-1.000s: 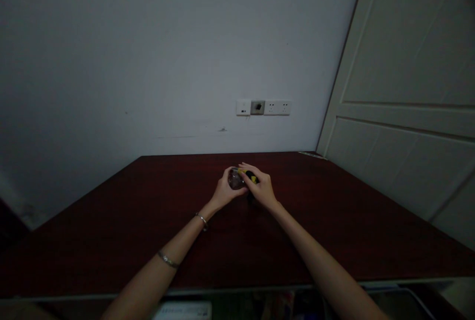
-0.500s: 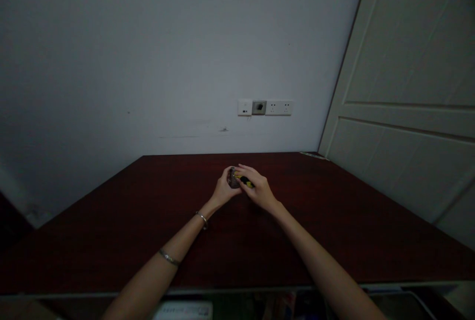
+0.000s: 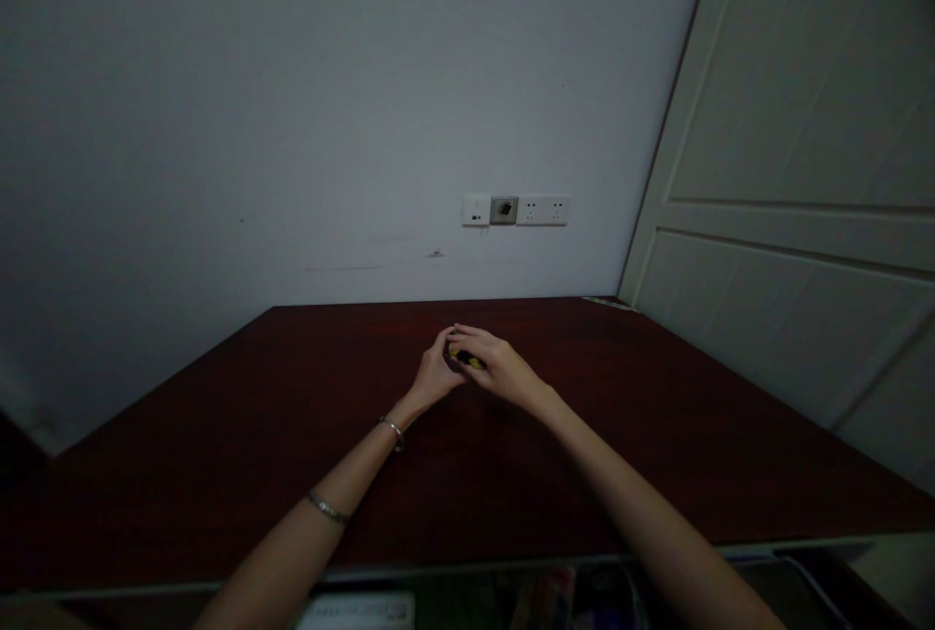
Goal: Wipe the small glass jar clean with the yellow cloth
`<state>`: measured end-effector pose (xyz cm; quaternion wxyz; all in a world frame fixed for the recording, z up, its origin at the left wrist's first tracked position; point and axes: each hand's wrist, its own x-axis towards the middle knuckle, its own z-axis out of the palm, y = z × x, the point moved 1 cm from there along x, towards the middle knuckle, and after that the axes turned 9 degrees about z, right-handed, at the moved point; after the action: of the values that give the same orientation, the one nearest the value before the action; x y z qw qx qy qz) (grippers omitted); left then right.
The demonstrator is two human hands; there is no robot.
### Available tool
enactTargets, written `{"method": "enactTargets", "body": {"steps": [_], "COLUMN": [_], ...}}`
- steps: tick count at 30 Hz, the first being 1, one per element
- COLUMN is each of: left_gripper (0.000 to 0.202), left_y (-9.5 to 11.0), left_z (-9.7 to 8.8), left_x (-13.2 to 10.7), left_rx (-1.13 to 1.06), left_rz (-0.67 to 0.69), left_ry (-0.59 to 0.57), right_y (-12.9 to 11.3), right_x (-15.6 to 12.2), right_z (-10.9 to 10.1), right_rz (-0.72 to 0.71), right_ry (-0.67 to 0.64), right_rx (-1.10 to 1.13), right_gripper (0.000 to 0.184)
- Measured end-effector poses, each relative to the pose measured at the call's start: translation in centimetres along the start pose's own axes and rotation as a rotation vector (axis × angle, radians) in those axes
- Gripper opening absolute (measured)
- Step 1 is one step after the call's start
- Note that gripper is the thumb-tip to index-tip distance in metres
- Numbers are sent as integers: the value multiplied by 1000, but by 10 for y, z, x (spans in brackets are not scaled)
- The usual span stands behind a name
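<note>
Both hands meet over the dark red tabletop (image 3: 467, 474). My left hand (image 3: 430, 377) is closed round a small dark, shiny, rounded thing (image 3: 447, 353), mostly covered by fingers, so its kind cannot be made out. My right hand (image 3: 504, 367) grips a small yellow-and-black thing (image 3: 467, 357) with thumb below and fingers above. It is pressed up against the dark thing in the left hand. Whether the two are joined is hidden.
A pale wall with a row of sockets (image 3: 515, 210) stands behind the table. On the right is a white panelled door (image 3: 789, 270). Below the front edge, a white box (image 3: 357, 611) and other items lie in an open space.
My right hand has moved left, bringing the yellow-and-black thing closer against the dark thing, which is now more covered. The view has shifted slightly.
</note>
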<state>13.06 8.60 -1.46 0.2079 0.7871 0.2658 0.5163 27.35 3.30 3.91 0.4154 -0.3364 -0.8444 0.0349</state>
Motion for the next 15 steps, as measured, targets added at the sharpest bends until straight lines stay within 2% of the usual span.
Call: {"method": "enactTargets", "body": {"steps": [7,15], "left_gripper": [78,74], "left_y": [9,14], "left_z": [0,1], "left_x": [3,3], "left_rx": [46,-2], "left_rz": [-2,7], "left_ry": [15,-4], "right_y": [12,-2], "right_x": [22,9], "right_z": [-4,-8], "right_rz": [192,65], "right_ry": [149,57], "right_rx": [-1,74], "right_gripper": [20,24]}}
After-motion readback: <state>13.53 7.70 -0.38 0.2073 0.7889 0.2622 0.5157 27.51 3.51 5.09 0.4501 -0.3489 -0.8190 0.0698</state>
